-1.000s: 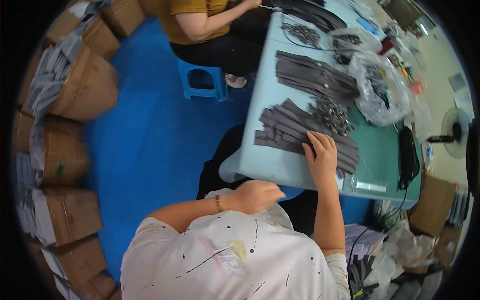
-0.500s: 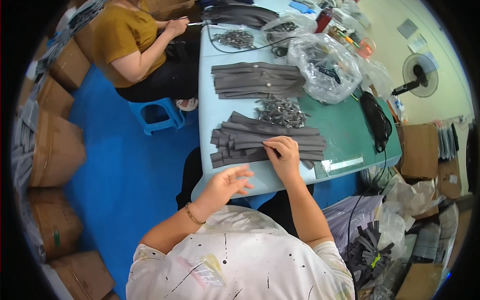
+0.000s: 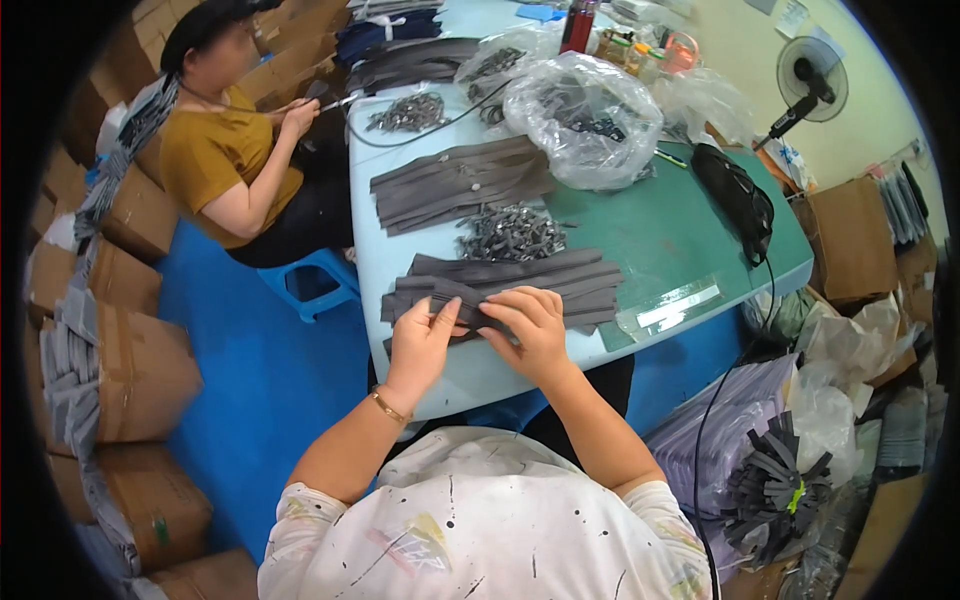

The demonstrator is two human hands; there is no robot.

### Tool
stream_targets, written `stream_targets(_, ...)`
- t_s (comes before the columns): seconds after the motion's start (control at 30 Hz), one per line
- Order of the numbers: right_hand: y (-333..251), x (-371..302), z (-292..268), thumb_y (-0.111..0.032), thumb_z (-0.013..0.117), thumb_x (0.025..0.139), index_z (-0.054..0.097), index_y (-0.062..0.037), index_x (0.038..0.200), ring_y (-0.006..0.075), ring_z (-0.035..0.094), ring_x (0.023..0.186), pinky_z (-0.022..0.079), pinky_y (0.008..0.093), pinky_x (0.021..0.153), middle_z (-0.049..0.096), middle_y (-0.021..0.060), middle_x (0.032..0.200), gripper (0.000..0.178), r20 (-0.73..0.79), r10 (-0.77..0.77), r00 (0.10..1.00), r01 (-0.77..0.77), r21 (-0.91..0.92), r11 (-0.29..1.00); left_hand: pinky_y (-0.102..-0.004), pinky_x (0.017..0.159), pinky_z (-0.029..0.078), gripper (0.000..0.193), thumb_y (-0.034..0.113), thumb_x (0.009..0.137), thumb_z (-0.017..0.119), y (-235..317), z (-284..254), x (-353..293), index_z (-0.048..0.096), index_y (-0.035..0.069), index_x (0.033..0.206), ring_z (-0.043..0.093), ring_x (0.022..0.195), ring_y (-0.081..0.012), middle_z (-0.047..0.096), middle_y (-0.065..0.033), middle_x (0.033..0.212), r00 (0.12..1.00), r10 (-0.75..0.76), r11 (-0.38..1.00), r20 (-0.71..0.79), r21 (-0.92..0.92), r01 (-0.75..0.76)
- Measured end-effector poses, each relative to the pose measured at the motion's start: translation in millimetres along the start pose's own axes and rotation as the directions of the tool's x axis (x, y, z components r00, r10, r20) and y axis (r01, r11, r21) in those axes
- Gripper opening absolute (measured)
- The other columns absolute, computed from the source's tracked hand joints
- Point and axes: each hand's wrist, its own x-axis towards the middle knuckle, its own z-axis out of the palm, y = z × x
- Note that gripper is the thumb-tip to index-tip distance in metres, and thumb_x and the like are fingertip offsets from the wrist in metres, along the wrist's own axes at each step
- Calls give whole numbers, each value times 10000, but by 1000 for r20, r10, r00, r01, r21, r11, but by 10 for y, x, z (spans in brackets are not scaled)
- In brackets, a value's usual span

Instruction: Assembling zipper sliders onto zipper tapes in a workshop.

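Observation:
My left hand (image 3: pixel 418 345) and my right hand (image 3: pixel 532 330) are close together at the table's near edge, both with fingers pinched. Between them runs a dark grey zipper (image 3: pixel 468 310), partly covered by my fingers. Under and behind it lies a layered stack of grey zippers (image 3: pixel 570 280), spread sideways on the table. Just beyond the stack is a heap of small grey and shiny metal pieces (image 3: pixel 512 233), which look like zipper sliders. Another row of grey zippers (image 3: pixel 450 188) lies farther back.
A co-worker (image 3: pixel 230 170) sits at the table's left side, holding a thin tool. A clear plastic bag (image 3: pixel 590 120), a green cutting mat (image 3: pixel 650 225) and a black pouch (image 3: pixel 735 205) occupy the right. Cartons (image 3: pixel 145 375) line the left; a fan (image 3: pixel 812 80) stands far right.
My left hand has moved forward from open air to the stack and closed on the zipper. My right hand has shifted slightly left. The whole view has turned a little.

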Motion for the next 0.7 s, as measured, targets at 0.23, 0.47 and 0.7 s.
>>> stream_targets(0.23,129,116,-271,-12,684,732,662,-61,934,207,601,733,479,291,590,635,59,790,209,4,211,977,-199,349,916,-351,578,428,114,90,804,623,226,175,194,617,-12,854,519,632,-323,560,-152,720,830,48,465,556,723,-511)
stream_targets(0.47,147,-33,-335,3,672,757,647,-31,910,166,607,702,509,252,589,604,69,781,159,70,453,889,-437,427,792,-368,601,456,116,119,810,613,140,304,334,622,22,873,568,701,-319,588,-130,766,753,151,482,640,617,-621)
stream_targets(0.7,14,-118,-386,6,662,770,630,-2,843,148,570,675,475,251,599,607,68,779,80,119,550,827,-528,500,686,-348,616,458,213,99,792,584,94,388,191,616,60,999,579,715,-256,592,-81,793,629,318,110,709,632,-767)
